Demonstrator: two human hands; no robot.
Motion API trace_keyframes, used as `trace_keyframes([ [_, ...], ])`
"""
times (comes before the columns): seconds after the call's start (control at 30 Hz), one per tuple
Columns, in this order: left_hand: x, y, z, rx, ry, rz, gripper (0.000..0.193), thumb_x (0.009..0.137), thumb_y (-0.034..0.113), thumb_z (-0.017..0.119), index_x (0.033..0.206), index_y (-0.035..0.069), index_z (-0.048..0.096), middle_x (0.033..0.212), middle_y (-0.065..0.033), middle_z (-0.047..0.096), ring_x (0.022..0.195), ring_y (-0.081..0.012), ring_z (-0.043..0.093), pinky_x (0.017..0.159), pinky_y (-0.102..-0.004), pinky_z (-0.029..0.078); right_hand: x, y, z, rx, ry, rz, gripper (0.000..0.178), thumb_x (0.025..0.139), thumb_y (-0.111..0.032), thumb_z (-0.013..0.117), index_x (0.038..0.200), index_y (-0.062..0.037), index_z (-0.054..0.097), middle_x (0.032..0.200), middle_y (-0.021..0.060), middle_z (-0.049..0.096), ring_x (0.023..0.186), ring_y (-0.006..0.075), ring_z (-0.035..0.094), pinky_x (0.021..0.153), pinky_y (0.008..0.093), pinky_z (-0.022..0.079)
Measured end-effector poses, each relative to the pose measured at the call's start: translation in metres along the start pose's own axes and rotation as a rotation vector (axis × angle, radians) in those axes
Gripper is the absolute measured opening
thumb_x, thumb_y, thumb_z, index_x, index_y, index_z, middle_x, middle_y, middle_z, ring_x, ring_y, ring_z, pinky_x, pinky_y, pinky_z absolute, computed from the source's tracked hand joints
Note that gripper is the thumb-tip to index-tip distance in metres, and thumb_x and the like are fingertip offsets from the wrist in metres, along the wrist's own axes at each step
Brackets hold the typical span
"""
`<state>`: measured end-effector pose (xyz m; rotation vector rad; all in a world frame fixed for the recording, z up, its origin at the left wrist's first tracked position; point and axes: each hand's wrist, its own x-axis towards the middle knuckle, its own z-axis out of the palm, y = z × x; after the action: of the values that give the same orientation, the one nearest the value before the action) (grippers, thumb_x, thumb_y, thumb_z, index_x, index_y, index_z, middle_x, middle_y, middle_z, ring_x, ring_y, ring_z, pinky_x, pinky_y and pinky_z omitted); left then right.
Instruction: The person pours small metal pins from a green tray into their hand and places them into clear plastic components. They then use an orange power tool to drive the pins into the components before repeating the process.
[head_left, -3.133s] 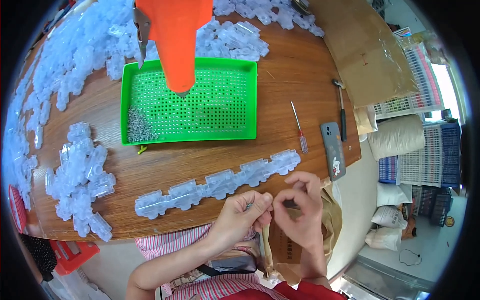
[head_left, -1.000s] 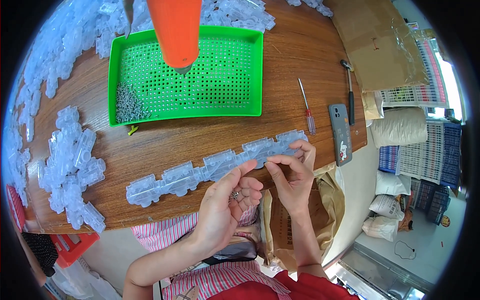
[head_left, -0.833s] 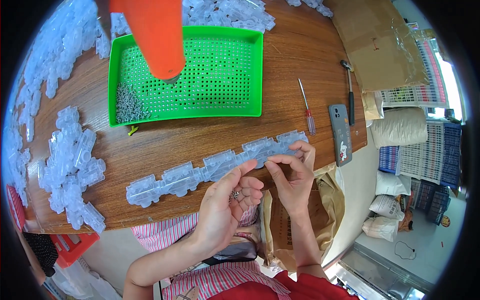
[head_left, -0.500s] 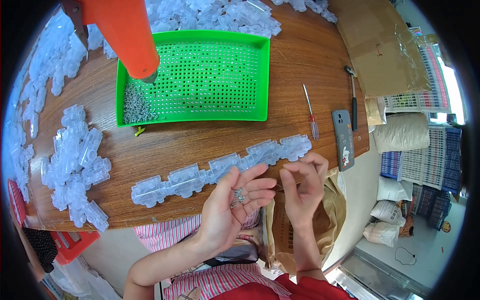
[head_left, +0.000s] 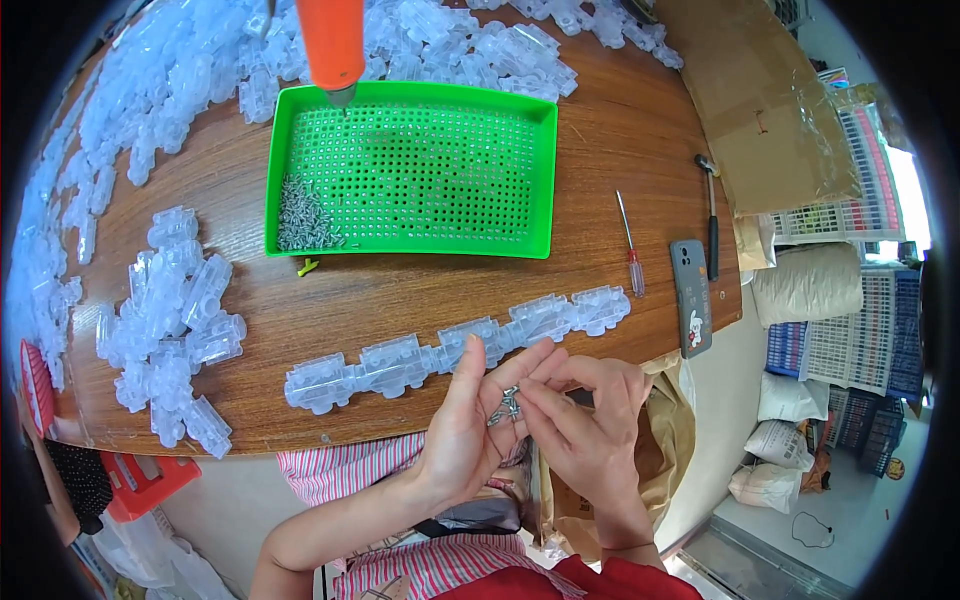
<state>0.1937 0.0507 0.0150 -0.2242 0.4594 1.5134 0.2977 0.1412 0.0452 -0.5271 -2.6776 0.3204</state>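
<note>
My left hand (head_left: 462,440) is palm up and cupped, with a small heap of silver screws (head_left: 508,404) lying on it. Thumb and fingers of my right hand (head_left: 592,425) are pinched together over that palm, their tips at a screw in the heap. Just beyond both hands, several clear plastic parts (head_left: 395,362) form a slightly slanting row on the wooden table (head_left: 400,290). A green perforated tray (head_left: 552,180) stands farther back, with many more screws (head_left: 308,215) gathered in its near left corner.
An orange power screwdriver (head_left: 332,45) hangs point-down over the tray. Heaps of clear parts (head_left: 170,330) cover the left and far table. A red-handled screwdriver (head_left: 635,268), a phone (head_left: 690,300) and a black-handled tool (head_left: 712,235) lie right. A brown bag (head_left: 665,440) sits below the table edge.
My right hand has come left and down to the left palm, fingertips now at the screws. The whole view has shifted slightly, and the orange power screwdriver appears higher in it.
</note>
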Motion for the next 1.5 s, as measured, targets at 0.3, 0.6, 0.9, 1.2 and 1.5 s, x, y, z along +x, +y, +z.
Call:
trace_keyframes([
  [0.3,0.0,-0.003,-0.005,0.043,0.041,0.005,0.057,0.1,0.042,0.033,0.133,-0.003,0.04,0.129,-0.0137,0.05,0.114,-0.0157,0.052,0.095,-0.0277,0.045,0.001,0.002,0.004,0.279,0.023,0.202,0.024,0.062,-0.004,0.075,0.084,-0.0111,0.068,0.095,-0.0012,0.056,0.085,0.0178,0.049,0.074,0.0321,0.038],
  [0.6,0.003,-0.002,-0.006,0.055,0.079,0.035,0.04,0.1,0.029,0.041,0.118,-0.004,0.052,0.112,-0.0128,0.06,0.099,-0.017,0.061,0.09,-0.0309,0.051,-0.002,0.011,-0.002,0.263,0.057,0.178,0.025,0.062,-0.001,0.076,0.084,-0.0137,0.072,0.097,0.0031,0.052,0.082,0.0183,0.049,0.064,0.0281,0.042],
  [0.9,-0.004,-0.01,-0.014,0.183,0.132,0.032,0.035,0.101,0.026,0.039,0.115,-0.002,0.054,0.102,-0.0101,0.063,0.089,-0.0139,0.061,0.085,-0.0274,0.049,0.007,0.026,0.011,0.373,0.058,0.344,0.021,0.064,0.0,0.074,0.081,-0.0096,0.066,0.098,0.0051,0.05,0.079,0.0186,0.049,0.065,0.0291,0.042],
  [1.2,-0.019,0.001,-0.015,0.139,0.209,0.063,0.034,0.1,0.022,0.038,0.113,-0.005,0.054,0.101,-0.0137,0.063,0.09,-0.017,0.062,0.085,-0.029,0.051,0.023,0.036,0.023,0.16,-0.046,0.07,0.019,0.066,-0.003,0.072,0.082,-0.0096,0.065,0.1,0.0059,0.053,0.081,0.0228,0.049,0.074,0.0354,0.038],
  [1.5,-0.02,0.005,-0.018,0.109,0.173,0.066,0.035,0.1,0.022,0.039,0.115,-0.006,0.053,0.103,-0.0152,0.063,0.092,-0.0186,0.062,0.086,-0.0308,0.051,0.025,0.033,0.022,0.095,-0.08,0.051,0.017,0.069,-0.004,0.071,0.085,-0.0091,0.066,0.097,0.0046,0.053,0.077,0.0221,0.049,0.071,0.0349,0.038],
])
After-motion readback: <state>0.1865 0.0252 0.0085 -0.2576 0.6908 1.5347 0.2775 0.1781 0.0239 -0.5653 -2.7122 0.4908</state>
